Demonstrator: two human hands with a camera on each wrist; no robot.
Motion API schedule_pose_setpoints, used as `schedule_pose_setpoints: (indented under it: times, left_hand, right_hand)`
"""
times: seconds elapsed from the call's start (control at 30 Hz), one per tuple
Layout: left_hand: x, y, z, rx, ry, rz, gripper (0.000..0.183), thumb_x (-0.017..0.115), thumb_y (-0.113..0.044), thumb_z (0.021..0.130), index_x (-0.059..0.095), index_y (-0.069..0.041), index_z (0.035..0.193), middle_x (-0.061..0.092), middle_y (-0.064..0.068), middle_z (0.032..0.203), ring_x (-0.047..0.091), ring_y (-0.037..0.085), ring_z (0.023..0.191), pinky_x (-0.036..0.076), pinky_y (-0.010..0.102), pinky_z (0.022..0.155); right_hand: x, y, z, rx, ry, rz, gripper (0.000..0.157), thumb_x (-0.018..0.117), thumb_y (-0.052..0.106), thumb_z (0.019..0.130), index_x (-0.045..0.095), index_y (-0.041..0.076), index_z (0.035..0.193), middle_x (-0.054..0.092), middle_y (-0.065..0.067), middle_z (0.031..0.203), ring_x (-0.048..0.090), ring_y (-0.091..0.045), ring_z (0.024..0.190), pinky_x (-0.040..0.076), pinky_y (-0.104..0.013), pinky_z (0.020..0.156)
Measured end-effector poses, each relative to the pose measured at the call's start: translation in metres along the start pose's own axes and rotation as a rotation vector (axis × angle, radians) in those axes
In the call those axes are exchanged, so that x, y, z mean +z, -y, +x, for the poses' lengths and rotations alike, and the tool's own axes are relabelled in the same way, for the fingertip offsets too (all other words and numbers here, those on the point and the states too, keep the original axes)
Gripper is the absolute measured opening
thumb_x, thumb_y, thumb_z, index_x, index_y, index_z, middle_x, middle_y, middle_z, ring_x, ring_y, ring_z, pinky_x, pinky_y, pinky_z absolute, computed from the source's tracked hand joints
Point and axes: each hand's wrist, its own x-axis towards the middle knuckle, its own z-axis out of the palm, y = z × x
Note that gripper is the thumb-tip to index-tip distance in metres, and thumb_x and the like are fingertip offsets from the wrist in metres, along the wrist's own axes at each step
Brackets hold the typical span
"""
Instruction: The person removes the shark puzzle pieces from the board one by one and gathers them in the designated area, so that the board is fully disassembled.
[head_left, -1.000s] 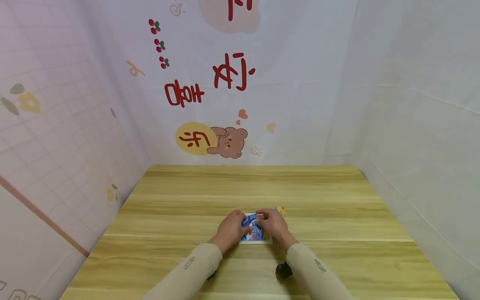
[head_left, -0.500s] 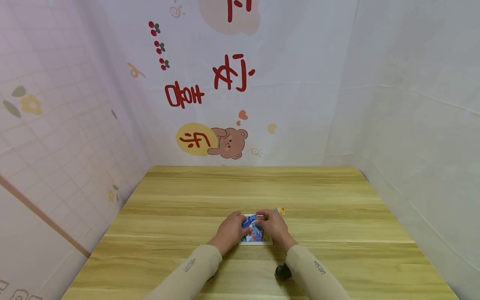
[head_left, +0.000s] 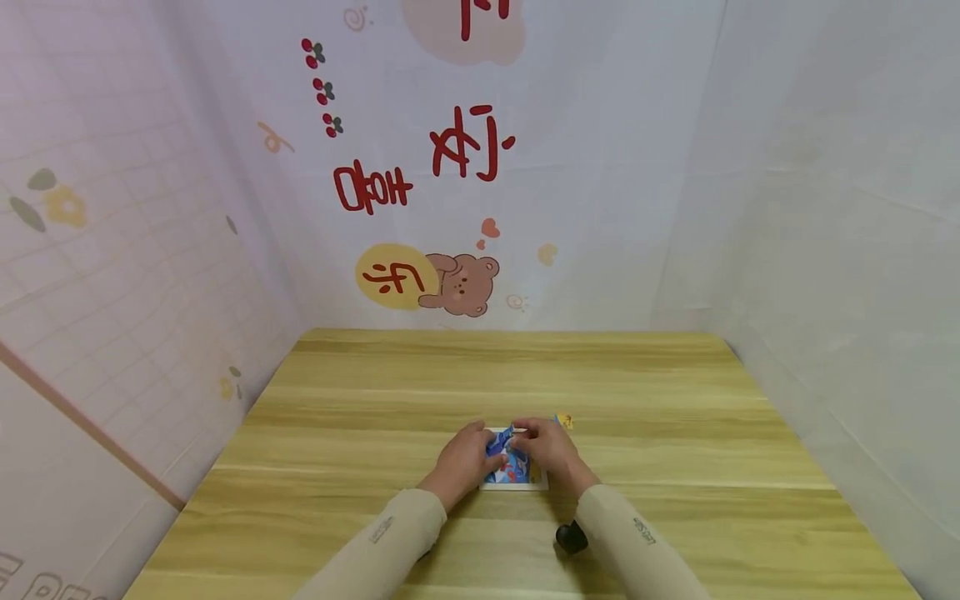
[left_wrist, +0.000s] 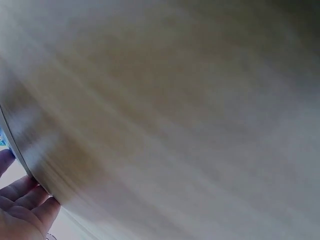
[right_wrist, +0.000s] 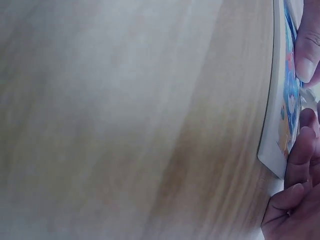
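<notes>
A small jigsaw puzzle [head_left: 510,475] with a blue, colourful picture and a white border lies flat on the table, between both hands. My left hand [head_left: 462,460] holds its left side, the thumb over the picture; in the left wrist view the fingers [left_wrist: 35,197] touch the board's edge. My right hand [head_left: 550,450] is over the puzzle's upper right part and pinches a small piece [right_wrist: 309,97], whitish in the right wrist view. In the head view a blue bit [head_left: 507,433] sticks up near those fingertips. The fingers hide part of the picture.
A small yellow and blue piece [head_left: 564,422] lies just beyond the right hand. A black rounded object [head_left: 572,538] is by the right sleeve. The wood-grain table [head_left: 360,392] meets white printed cloth walls [head_left: 600,167] at the back and sides.
The blue bit at the right fingertips now stands up more from the puzzle. Both hands keep nearly the same place; the head view has shifted slightly.
</notes>
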Motion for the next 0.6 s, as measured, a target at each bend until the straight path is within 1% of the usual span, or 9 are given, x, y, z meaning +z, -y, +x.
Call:
schedule_pose_setpoints:
  times: [0.17,0.3,0.37,0.43,0.6]
  left_hand:
    - [-0.0005,-0.0020,-0.0004,-0.005,0.003,-0.008,0.041,0.073,-0.033,0.091,0.069,0.000,0.116,0.056,0.024,0.134,0.055,0.036,0.123,0.045,0.047,0.102]
    - [-0.0012,-0.0015,0.0000,-0.017,0.010,-0.013,0.042,0.072,-0.034,0.092,0.069,0.000,0.117,0.055,0.023,0.136,0.054,0.036,0.125,0.044,0.047,0.103]
    - [-0.0012,-0.0012,0.0005,-0.019,0.010,-0.013,0.042,0.072,-0.035,0.092,0.069,0.000,0.117,0.055,0.023,0.136,0.054,0.036,0.125,0.044,0.047,0.103]
    - [-0.0006,-0.0006,0.0010,-0.016,0.006,-0.014,0.042,0.073,-0.034,0.092,0.069,0.000,0.116,0.055,0.024,0.136,0.054,0.037,0.124,0.045,0.047,0.102]
    - [-0.0006,-0.0009,0.0010,-0.012,0.012,-0.014,0.041,0.073,-0.033,0.091,0.069,0.000,0.115,0.055,0.024,0.135,0.055,0.037,0.124,0.045,0.048,0.102]
  right_hand:
    - [0.0002,-0.0025,0.0000,0.002,0.005,0.025,0.035,0.068,0.007,0.093,0.066,0.001,0.128,0.067,-0.003,0.092,0.059,-0.017,0.083,0.052,-0.038,0.081]
    - [0.0005,-0.0032,-0.0011,0.035,-0.008,0.093,0.035,0.065,0.005,0.094,0.063,-0.001,0.129,0.066,-0.004,0.093,0.056,-0.017,0.081,0.048,-0.030,0.072]
    - [-0.0001,-0.0027,-0.0019,0.046,-0.005,0.133,0.036,0.064,0.004,0.095,0.062,-0.003,0.130,0.066,-0.005,0.095,0.056,-0.017,0.083,0.047,-0.028,0.070]
    - [-0.0007,-0.0022,-0.0025,0.054,0.002,0.168,0.037,0.063,0.003,0.095,0.061,-0.004,0.131,0.066,-0.006,0.097,0.055,-0.018,0.084,0.046,-0.027,0.070]
    - [-0.0044,-0.0032,-0.0039,0.049,0.021,0.198,0.037,0.062,0.003,0.096,0.059,-0.004,0.132,0.064,-0.006,0.096,0.057,-0.018,0.083,0.049,-0.027,0.070]
